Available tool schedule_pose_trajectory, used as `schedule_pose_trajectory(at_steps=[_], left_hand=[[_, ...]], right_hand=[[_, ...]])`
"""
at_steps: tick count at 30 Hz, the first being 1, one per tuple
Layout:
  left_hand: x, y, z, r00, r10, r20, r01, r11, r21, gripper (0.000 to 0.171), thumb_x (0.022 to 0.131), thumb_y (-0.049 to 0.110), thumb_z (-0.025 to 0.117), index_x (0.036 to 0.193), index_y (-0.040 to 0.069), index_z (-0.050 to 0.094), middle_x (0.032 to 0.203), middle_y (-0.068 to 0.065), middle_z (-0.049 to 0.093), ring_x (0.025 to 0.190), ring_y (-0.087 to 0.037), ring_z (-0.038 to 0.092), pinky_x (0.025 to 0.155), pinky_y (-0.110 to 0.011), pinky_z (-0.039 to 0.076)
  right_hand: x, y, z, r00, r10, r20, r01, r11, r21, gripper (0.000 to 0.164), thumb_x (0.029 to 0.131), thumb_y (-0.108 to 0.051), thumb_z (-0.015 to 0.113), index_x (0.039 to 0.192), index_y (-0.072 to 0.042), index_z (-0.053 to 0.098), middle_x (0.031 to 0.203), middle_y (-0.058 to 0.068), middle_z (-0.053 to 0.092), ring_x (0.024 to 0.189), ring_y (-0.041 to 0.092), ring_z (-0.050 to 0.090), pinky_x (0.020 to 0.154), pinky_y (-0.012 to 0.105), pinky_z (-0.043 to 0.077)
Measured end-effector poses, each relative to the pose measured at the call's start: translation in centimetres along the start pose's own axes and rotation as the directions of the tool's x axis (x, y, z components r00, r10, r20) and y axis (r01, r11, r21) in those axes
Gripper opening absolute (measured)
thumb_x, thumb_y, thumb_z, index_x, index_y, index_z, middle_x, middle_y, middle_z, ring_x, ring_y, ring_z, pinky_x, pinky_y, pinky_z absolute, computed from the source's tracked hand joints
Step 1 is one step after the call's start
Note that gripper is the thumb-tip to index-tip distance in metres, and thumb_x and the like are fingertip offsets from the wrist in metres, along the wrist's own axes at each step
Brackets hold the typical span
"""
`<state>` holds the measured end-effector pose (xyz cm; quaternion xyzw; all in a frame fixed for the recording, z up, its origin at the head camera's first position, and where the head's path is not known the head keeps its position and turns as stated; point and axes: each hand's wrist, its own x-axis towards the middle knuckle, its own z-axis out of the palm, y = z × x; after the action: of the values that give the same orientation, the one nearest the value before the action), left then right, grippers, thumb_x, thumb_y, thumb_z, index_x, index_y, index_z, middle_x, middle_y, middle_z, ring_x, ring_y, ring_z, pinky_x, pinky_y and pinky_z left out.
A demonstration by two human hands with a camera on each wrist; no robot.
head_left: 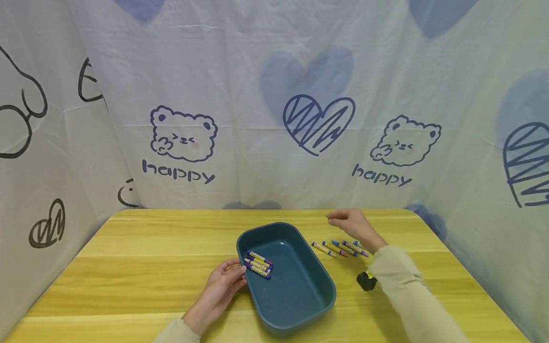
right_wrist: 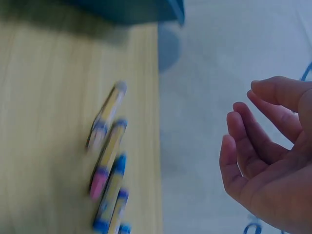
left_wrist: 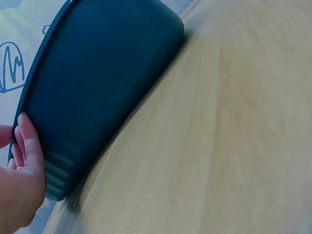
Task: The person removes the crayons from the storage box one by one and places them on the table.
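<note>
My left hand (head_left: 220, 288) grips the left rim of a dark teal plastic bin (head_left: 296, 295), thumb at the rim and fingers along the outside wall. The left wrist view shows the same hold, with the fingers against the outer side of the bin (left_wrist: 107, 63). Inside, against the left wall, several wrapped crayons (head_left: 259, 269) lie together. Right of the bin, more crayons (head_left: 340, 249) lie side by side on the table. Above them my right hand (head_left: 353, 226) hovers, fingers loosely bent and holding nothing; in the right wrist view it is apart from the crayons (right_wrist: 113, 170).
A small black object (head_left: 366, 281) with a yellow-green part lies on the wooden table (head_left: 141, 267), beside my right sleeve. Behind the table's far edge hangs a printed white curtain (head_left: 253, 166), and similar cloth covers both sides.
</note>
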<state>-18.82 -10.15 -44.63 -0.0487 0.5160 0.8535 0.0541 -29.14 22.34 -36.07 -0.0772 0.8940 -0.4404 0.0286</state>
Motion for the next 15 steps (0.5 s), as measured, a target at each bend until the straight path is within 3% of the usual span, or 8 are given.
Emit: schedule_pose_trajectory(at_steps=[15], left_hand=[[0.0, 0.1, 0.1, 1.000, -0.018, -0.005, 0.018, 1.000, -0.012, 0.029, 0.091, -0.005, 0.053, 0.118, -0.005, 0.040, 0.084, -0.003, 0.058, 0.076, -0.011, 0.055, 0.069, -0.022, 0.051]], right_hand=[[0.4, -5.1, 4.8, 0.995, -0.075, 0.070, 0.069, 0.994, 0.080, 0.027, 0.095, -0.014, 0.061, 0.118, -0.002, 0.066, 0.119, 0.013, 0.063, 0.109, 0.029, 0.057, 0.093, 0.046, 0.047]])
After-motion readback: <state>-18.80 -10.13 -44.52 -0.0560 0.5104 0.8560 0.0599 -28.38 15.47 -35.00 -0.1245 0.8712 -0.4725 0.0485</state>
